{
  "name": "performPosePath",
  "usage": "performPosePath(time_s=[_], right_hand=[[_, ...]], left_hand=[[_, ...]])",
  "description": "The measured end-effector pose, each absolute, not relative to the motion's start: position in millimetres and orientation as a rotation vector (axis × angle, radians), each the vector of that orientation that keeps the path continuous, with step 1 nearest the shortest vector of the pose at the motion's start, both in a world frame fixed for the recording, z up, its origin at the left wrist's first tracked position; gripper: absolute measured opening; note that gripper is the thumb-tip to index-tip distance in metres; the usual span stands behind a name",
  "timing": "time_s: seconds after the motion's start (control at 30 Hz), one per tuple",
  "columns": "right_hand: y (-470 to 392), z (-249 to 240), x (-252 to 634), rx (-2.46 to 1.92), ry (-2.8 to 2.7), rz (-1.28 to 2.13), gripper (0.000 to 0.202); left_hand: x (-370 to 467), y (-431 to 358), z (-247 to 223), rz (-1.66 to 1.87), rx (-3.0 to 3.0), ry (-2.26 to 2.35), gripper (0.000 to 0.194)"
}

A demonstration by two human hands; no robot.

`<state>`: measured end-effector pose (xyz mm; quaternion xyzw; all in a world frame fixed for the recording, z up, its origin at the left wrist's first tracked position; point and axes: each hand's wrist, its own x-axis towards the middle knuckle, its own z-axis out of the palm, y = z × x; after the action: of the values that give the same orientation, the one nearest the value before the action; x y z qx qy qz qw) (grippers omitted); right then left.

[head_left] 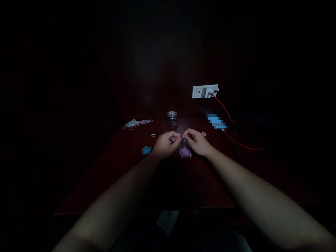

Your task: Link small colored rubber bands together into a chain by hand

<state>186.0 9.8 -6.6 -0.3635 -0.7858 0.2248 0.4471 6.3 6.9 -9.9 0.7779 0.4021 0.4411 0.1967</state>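
Note:
My left hand (167, 144) and my right hand (196, 141) meet fingertip to fingertip above the dark red table (168, 185). Both are pinched closed at a small item between them, too small and dark to make out. Just below the fingers lies a pile of purple bands (185, 152). A pile of blue bands (146, 150) rests left of my left hand, with a single light blue ring (153, 135) above it. Beside my right hand is an orange-pink ring (204, 134).
Mixed coloured bands (135, 123) lie at the back left. A small round clear container (172, 115) stands at the back middle. A pixelated phone-like object (216, 121) connects to a red cable (244, 145); the wall socket (205, 91) holds plugs. Surroundings are very dark.

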Motion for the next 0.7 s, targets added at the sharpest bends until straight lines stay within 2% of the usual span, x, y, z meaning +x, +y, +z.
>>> performPosePath(time_s=[0.23, 0.37, 0.57, 0.7], right_hand=[[7.5, -6.5, 184.7, -0.891, -1.917, 0.634, 0.007], [4.6, -4.3, 183.1, -0.857, -1.884, 0.753, 0.014], [5.8, -4.9, 183.5, -0.890, -1.910, 0.665, 0.014], [6.7, -6.6, 182.9, -0.859, -1.860, 0.744, 0.017]], left_hand=[[6.2, 6.4, -10.4, 1.227, 2.168, 1.126, 0.016], [6.1, 6.4, -10.5, 1.222, 2.153, 1.122, 0.017], [6.5, 4.7, -8.4, 1.210, 2.157, 1.116, 0.019], [6.3, 4.4, -8.6, 1.192, 2.180, 1.086, 0.020]])
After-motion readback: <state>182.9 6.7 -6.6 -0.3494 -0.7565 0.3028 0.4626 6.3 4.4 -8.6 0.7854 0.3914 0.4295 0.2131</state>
